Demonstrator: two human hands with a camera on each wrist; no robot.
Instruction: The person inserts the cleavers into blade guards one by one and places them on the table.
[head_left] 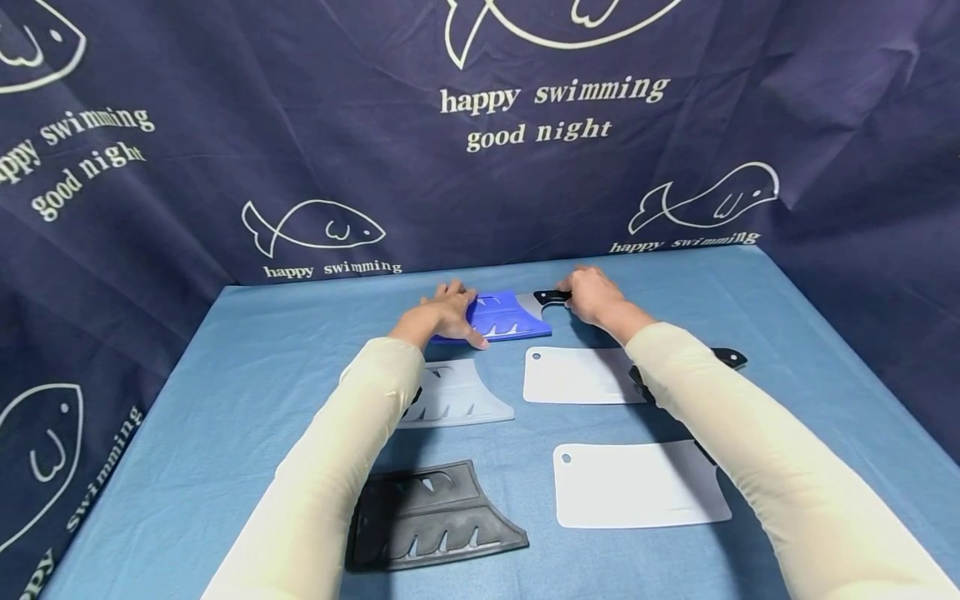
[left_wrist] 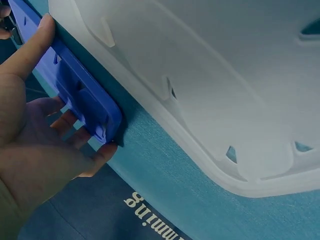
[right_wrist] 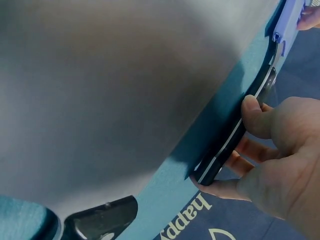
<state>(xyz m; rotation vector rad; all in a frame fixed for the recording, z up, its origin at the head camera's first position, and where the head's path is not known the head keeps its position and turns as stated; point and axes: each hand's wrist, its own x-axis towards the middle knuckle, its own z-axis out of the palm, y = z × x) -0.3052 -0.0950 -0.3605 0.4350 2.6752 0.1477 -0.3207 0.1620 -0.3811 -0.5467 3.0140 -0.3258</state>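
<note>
Cleaver at the upper centre of the frame: the right hand grips its black handle, thumb on one side and fingers on the other. The left hand clasps the left part of a blue cover, thumb on the lower edge, fingers over the upper, with the blade mostly inside. To do this well, I would steady the cover flat on the blue cloth, move the handle only along the cover's length without twisting, and keep the left fingers clear of its open right end. Blade points left, handle right; the long axis runs left to right, nearly level, rising slightly rightward.

Below the left hand lies a pale cover, partly hidden by the left sleeve. To its right, a second cleaver passes under the right sleeve. Farther down, a black cover lies left of lower centre and a third cleaver right of it, its handle hidden. Behind hangs a fish-printed curtain.
</note>
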